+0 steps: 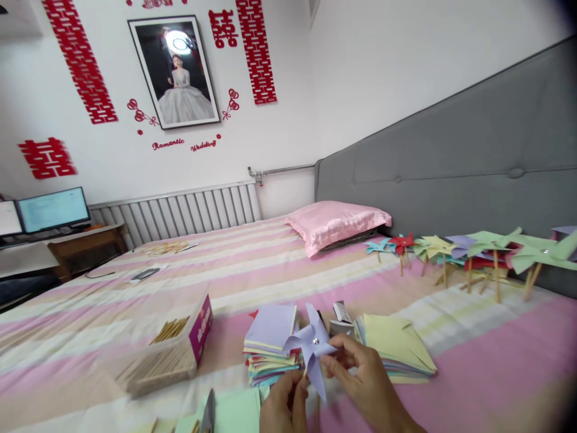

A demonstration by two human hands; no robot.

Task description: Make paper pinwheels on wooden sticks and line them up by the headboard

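My left fingers (294, 385): curled shut around the thin wooden stick (305, 374) just under the paper blades. Most of the stick is hidden in my left hand (283, 409).
My right fingers (343, 356): pinched on the right-hand blade of the lilac pinwheel (313, 350), thumb and forefinger closed on the paper. My right hand (366, 388) is low at the front of the view.
Lilac pinwheel: held up between both hands, off the bed, facing me, with a small shiny pin at its centre. It hangs in front of the paper stacks.
Just behind it: a stack of coloured paper squares (270, 346) with a lilac sheet on top, to the left. A small grey and white device (341, 316) is in the middle; I cannot tell what it is. A fanned pile of yellow sheets (399, 346) lies to the right.
At the near edge: pale green sheets (237, 415) by my left wrist, with a dark blade-like thing on them that is too blurred to name.
Further left: an open box of wooden sticks (174, 355) lying on the striped bed (252, 264).
Far right: a row of finished pinwheels (469, 252) standing along the grey headboard (451, 162), well apart from my hands.
Beyond: a pink pillow (336, 224) at the head of the bed.
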